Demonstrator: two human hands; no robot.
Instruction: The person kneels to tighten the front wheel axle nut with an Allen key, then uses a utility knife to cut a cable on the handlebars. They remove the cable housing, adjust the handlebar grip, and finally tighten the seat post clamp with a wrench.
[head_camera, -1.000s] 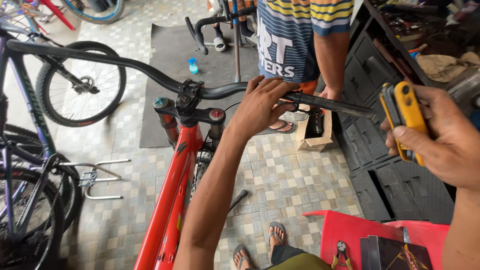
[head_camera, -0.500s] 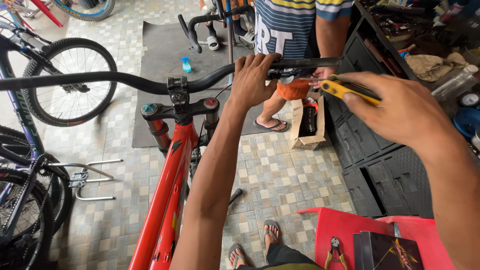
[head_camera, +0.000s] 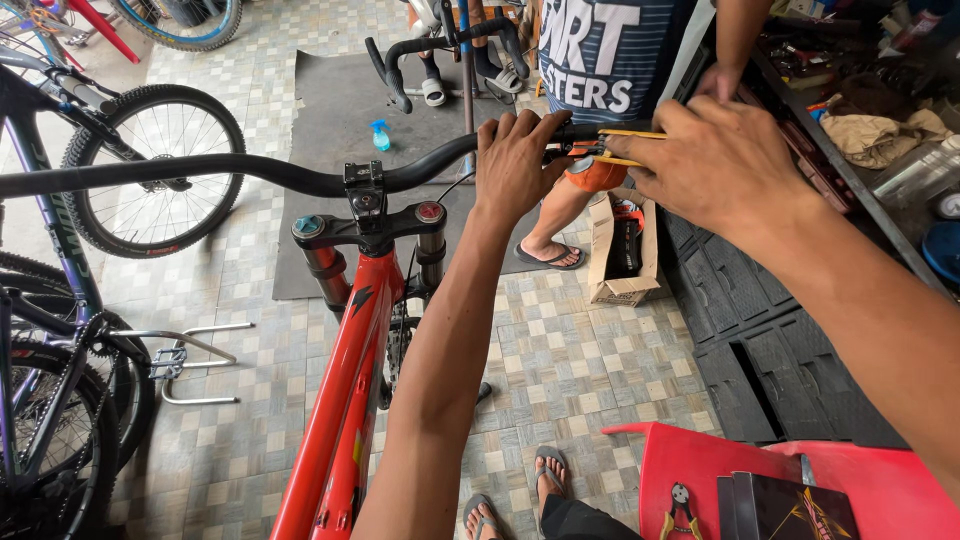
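The person stands over a red bicycle frame (head_camera: 345, 400), and the left hand (head_camera: 515, 160) is wrapped shut around the right side of the black handlebar (head_camera: 250, 170), just beside the brake clamp. A second ago the right hand (head_camera: 720, 165) hung well off to the side with the yellow folding hex-key tool (head_camera: 625, 135) held up in the air; now it has come across to the bar end, fingers closed on the tool's body, and the tool's tip sits at the clamp right next to the left hand's fingertips. Whether the key is actually seated in a bolt I cannot tell, since the hands cover that spot. The bar has also swung more level across the view, so the left hand looks to be steadying it while the tool goes in.

Behind the bar another person in a striped shirt (head_camera: 600, 60) stands by a cardboard box (head_camera: 620, 250) on the tiled floor (head_camera: 560, 360). A red plastic stool (head_camera: 690, 470) at the lower right carries a pair of pliers (head_camera: 680, 510).
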